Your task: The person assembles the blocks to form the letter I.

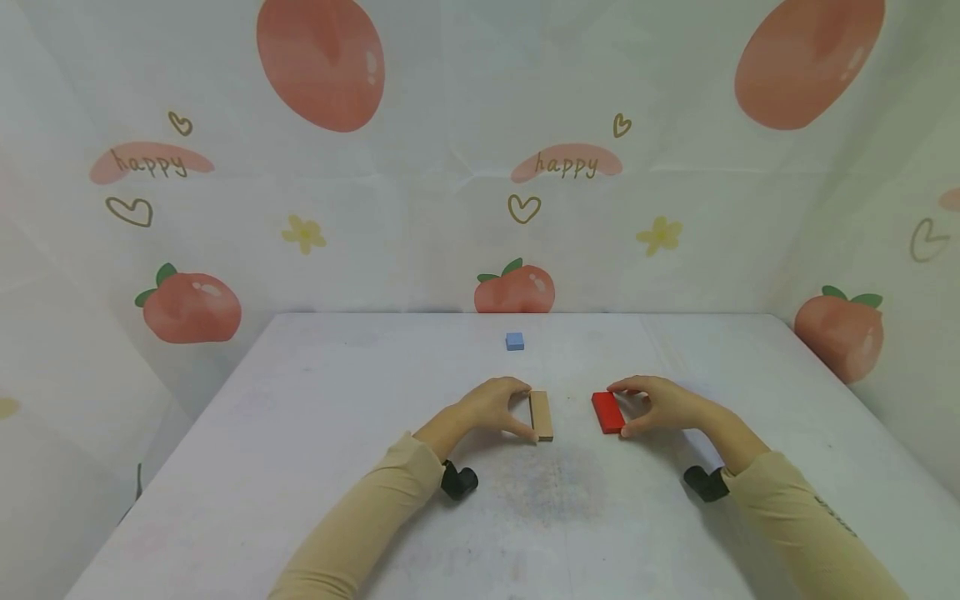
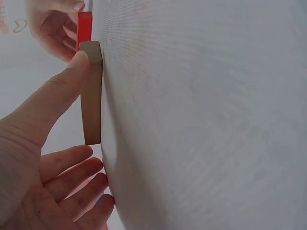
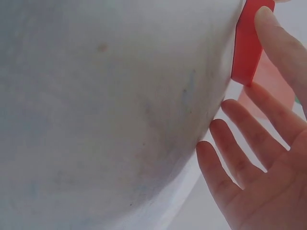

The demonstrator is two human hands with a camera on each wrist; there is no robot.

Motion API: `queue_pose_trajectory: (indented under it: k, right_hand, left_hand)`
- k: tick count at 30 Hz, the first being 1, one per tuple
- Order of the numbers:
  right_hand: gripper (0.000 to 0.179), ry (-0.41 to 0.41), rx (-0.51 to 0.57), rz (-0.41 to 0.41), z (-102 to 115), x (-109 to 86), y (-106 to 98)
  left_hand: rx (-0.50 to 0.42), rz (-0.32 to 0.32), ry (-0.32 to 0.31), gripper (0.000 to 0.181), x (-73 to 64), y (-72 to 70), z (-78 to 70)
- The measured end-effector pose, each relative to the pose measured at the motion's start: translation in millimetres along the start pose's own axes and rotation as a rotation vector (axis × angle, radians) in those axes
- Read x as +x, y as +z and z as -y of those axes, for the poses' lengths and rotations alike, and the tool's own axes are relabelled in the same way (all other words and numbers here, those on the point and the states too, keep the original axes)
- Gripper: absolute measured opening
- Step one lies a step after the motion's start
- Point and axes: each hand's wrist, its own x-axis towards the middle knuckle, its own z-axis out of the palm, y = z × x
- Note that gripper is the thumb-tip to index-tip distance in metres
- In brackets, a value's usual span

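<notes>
1. The person's left hand (image 1: 491, 405) grips a tan, wood-coloured rectangular block (image 1: 542, 416) lengthwise, thumb on the end away from the desk's far edge, index fingertip at the opposite end; its other fingers are spread beside the index finger.
2. The person's right hand (image 1: 663, 405) grips a bright red rectangular block (image 1: 608, 413) in the same manner, thumb at one end and index fingertip at the other, the remaining fingers spread.
3. The tan block lies on the white, faintly stained desk (image 1: 360, 375), about midway between its left and right edges. The red block lies just beyond it toward the right edge, slightly angled; a gap of bare desk separates the two.
4. Behind each hand, a black wrist-worn device sits by the cuff: one at the left wrist (image 1: 459, 482), one at the right (image 1: 705, 484). Beige long sleeves (image 1: 362, 518) cover both forearms.
5. Farther out, a small light-blue block (image 1: 514, 342) sits near the middle of the desk's far edge, apart from both hands.
6. Past that edge hangs a white cloth backdrop (image 1: 412, 208) printed with peaches, yellow flowers, outlined hearts and the word "happy".
</notes>
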Motion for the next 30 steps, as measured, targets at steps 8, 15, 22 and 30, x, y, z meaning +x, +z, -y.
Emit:
queue_pose_trajectory:
  k: [8,15,22,30]
  right_hand:
    - [0.062,-0.011,0.001,-0.004,-3.5,0.3,-1.0]
    - [0.060,-0.029,-0.008,-0.029,-4.5,0.6,-0.3]
    - [0.059,-0.073,-0.008,-0.048,-1.1,0.1,-1.0]
    - [0.059,-0.068,0.001,-0.057,-0.3,0.0,-0.5]
  left_hand:
    - [-0.001,0.000,-0.001,0.074,-0.1,-0.8,-0.1]
    - [-0.010,0.002,-0.016,0.074,-0.5,-0.8,-1.2]
    - [-0.007,-0.006,0.000,0.072,-1.3,-0.9,-1.6]
    - [-0.013,-0.008,-0.010,0.073,-1.7,-1.0,-1.8]
